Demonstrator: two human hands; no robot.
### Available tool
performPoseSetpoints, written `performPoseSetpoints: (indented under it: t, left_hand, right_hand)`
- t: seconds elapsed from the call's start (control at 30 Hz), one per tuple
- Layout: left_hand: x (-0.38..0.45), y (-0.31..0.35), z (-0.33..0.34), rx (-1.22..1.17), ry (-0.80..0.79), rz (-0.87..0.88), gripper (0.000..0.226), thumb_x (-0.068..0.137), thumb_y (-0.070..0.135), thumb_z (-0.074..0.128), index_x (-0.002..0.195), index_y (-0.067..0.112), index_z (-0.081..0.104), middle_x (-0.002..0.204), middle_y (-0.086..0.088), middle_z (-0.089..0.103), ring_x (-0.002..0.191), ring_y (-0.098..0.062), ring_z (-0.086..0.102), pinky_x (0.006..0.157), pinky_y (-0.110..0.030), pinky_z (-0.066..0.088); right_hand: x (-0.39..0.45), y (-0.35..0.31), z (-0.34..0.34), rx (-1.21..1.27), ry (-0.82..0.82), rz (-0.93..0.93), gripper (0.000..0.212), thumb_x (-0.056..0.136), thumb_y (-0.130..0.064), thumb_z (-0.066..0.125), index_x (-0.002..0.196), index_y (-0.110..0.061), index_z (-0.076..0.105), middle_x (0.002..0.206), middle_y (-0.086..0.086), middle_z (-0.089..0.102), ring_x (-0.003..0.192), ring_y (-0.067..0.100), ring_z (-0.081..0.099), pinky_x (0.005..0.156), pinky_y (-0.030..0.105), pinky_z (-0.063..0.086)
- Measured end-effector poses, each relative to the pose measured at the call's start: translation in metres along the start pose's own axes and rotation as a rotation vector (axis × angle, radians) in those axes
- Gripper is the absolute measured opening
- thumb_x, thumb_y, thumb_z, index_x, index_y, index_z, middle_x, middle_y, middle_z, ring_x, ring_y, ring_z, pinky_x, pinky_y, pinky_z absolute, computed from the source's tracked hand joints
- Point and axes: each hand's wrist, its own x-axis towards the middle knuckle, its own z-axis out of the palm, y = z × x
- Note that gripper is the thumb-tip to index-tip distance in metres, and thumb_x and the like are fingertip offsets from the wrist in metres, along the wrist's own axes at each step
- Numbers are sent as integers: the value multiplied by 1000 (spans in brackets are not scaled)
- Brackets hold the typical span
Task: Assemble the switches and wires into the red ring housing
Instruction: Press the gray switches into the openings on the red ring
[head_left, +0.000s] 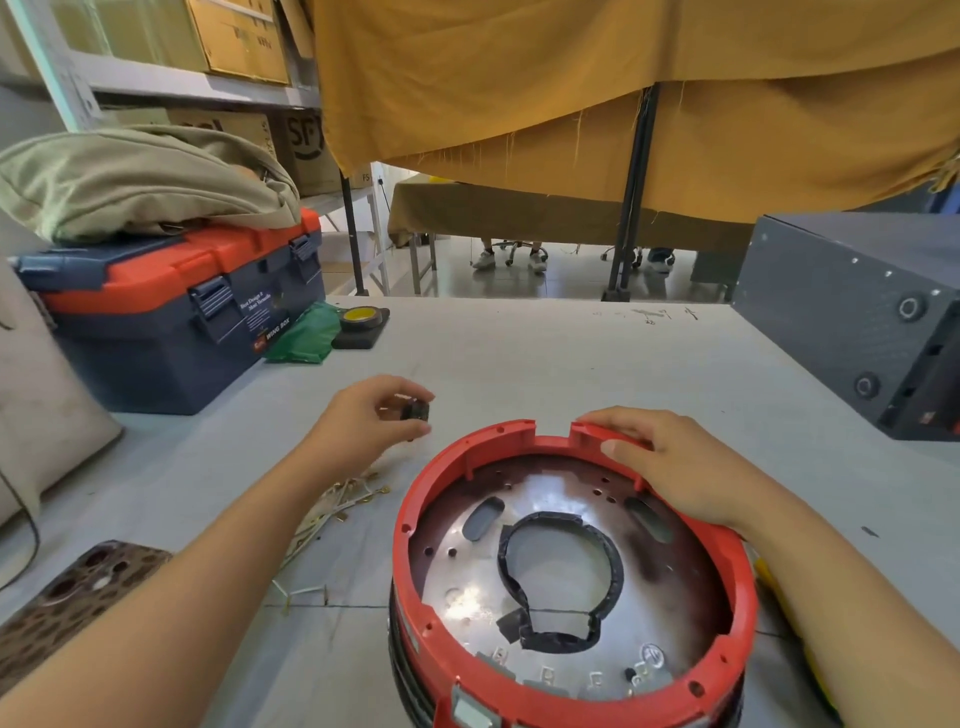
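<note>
We pinch black switch (414, 411) in left hand (371, 415) fingertips — right hand (670, 462) clasps red ring housing (737, 587) rim; best seat switch squarely.

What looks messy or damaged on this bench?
The black lining round the metal plate's centre hole in the red ring housing looks ragged and uneven. Loose wires lie scattered on the table beside it.
</note>
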Motion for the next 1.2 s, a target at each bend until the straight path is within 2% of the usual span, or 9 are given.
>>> performPoseSetpoints:
  t: [0.07,0.2,0.37,0.53,0.7,0.83,1.0,1.1,1.2]
  left_hand:
    - [-7,17,4,-311,-28,31,30,78,-3,70,97,20,68,103,3,70,87,-2,67,71,-11,51]
    - [-13,49,16,-747,-175,116,28,74,-8,66,97,9,63,101,-12,72,97,-23,68,82,-25,54]
    - [-13,69,32,-1018,-431,195,26,79,-6,57,97,11,64,117,-17,65,106,-37,64,81,-33,55]
    - [-15,68,40,-1067,-555,185,29,85,-10,45,100,9,62,120,-24,62,114,-41,58,85,-33,54]
    - [-17,64,39,-1124,-545,167,27,81,-12,48,91,9,62,107,-18,67,111,-43,59,84,-35,54]
    - [-18,65,38,-1133,-520,152,21,79,-8,51,88,9,59,107,-14,68,107,-39,62,81,-36,55]
    - [-19,66,40,-991,-492,153,25,78,-6,55,92,13,61,105,-13,70,95,-34,68,79,-33,56]
    - [-20,67,42,-831,-477,183,27,77,-5,59,98,12,61,102,-9,70,91,-27,69,81,-28,53]
    - [-22,68,43,-627,-436,211,28,72,3,69,95,18,65,98,-4,70,91,-18,67,84,-23,51]
  right_hand:
    - [0,0,0,-2,0,2,32,97,-15,50,122,-32,60,121,-19,60,114,3,53,99,19,37]
    - [-1,-1,-1,-24,4,1,32,97,-17,50,124,-29,59,123,-16,60,116,5,53,100,20,36]
    - [-1,-2,-1,-55,18,8,31,97,-19,50,124,-31,59,123,-15,60,113,7,53,93,17,35]
    - [-1,-1,-1,-59,16,20,30,97,-21,50,122,-35,59,121,-13,62,111,10,55,98,24,39]
    - [-1,-1,-1,-52,16,24,30,97,-22,50,122,-35,59,121,-14,62,111,9,55,99,26,40]
    - [-1,-1,-1,-53,19,26,30,97,-22,50,123,-35,59,122,-15,61,112,9,55,98,24,39]
    - [-2,-2,-1,-61,26,29,29,97,-22,49,122,-34,59,121,-13,62,110,10,55,94,22,39]
    - [-2,-2,-1,-68,28,31,30,97,-22,50,123,-34,59,122,-13,62,111,10,55,94,22,38]
    - [-2,-3,-1,-76,26,30,30,97,-23,49,123,-33,59,123,-13,61,112,10,55,95,23,39]
